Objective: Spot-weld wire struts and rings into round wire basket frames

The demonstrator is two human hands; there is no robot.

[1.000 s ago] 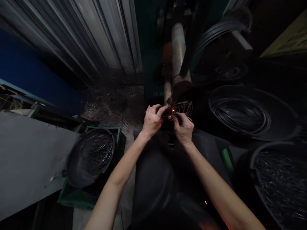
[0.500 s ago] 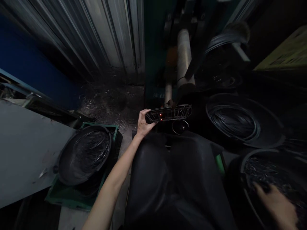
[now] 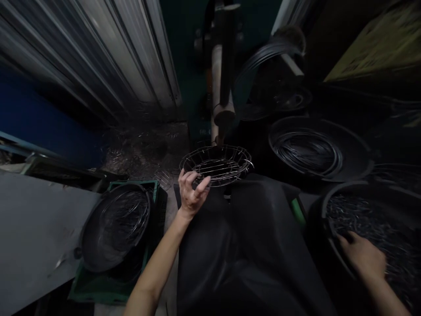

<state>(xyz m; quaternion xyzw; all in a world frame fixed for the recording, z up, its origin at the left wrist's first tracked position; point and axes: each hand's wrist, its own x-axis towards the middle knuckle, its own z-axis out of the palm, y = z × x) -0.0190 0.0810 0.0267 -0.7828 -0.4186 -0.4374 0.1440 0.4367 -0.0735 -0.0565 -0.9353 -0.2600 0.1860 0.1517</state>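
My left hand (image 3: 193, 189) grips the near left rim of a round wire basket (image 3: 219, 166), thumb and fingers closed about the wire. The basket tilts open just below the tip of a machine's metal rod (image 3: 216, 131). At the right, my right hand (image 3: 363, 256) reaches into a black tub (image 3: 335, 193) of small dark metal wire pieces (image 3: 368, 217). Its fingers are bent together over the pieces near the tub's left side. What they hold, if anything, is hidden.
Behind the tub a wide black basin (image 3: 357, 151) holds wire rings (image 3: 305, 153). At left another black basin (image 3: 98, 250) with rings sits on a green crate (image 3: 98, 292). A black cover (image 3: 243, 245) drapes over my lap. Wire scraps lie by the corrugated wall (image 3: 131, 48).
The wire basket has turned from nearly edge-on to a more open tilt, my left hand still on its rim. My right hand stays in the tub. The whole view has shifted.
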